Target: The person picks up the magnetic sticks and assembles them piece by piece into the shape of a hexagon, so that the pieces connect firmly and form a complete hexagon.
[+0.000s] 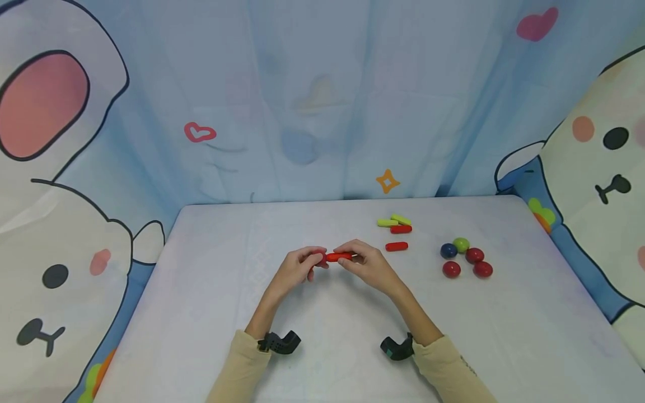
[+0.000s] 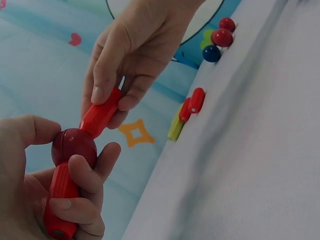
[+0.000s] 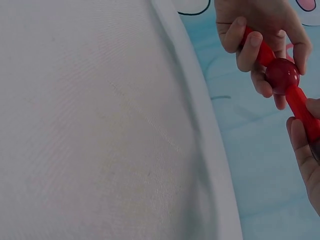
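The left hand (image 2: pixel 32 195) holds a dark red ball (image 2: pixel 75 145) and a lower red stick (image 2: pixel 60 187). The right hand (image 2: pixel 132 55) pinches an upper red stick (image 2: pixel 99 115), apparently touching the ball.

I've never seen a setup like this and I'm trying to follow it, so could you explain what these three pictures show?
There's no machine, just a person's bare left hand and right hand. The wide picture comes from a camera on the head, looking forward and down. The other two come from the left wrist camera and right wrist camera.

The left hand holds a dark red ball and a red rod. The right hand pinches another red rod, its end at the ball.

On the white table lie two loose red rods, two yellow-green rods, and five balls: three red balls, a blue ball and a green ball.
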`<action>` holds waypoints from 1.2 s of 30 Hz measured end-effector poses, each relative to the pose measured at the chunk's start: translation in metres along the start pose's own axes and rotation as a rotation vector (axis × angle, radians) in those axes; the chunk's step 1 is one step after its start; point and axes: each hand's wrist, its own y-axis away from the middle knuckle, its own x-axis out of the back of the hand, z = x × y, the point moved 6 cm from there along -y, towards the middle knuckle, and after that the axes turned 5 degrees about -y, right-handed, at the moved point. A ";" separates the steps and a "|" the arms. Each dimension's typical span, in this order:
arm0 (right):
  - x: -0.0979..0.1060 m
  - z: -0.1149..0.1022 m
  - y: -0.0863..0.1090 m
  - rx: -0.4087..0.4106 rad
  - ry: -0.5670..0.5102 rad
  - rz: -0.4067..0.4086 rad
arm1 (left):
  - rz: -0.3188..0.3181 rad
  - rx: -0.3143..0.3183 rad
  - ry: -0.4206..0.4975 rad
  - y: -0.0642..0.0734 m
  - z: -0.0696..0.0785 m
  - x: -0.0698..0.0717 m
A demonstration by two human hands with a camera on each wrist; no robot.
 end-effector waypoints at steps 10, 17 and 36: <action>0.001 0.001 0.001 0.005 0.005 0.048 | -0.020 0.012 0.015 -0.001 -0.001 -0.001; 0.000 0.002 0.001 0.000 0.004 0.063 | -0.039 0.021 0.000 0.001 0.000 -0.003; 0.003 0.007 0.001 -0.040 0.015 0.095 | -0.013 0.002 -0.003 -0.012 -0.026 -0.009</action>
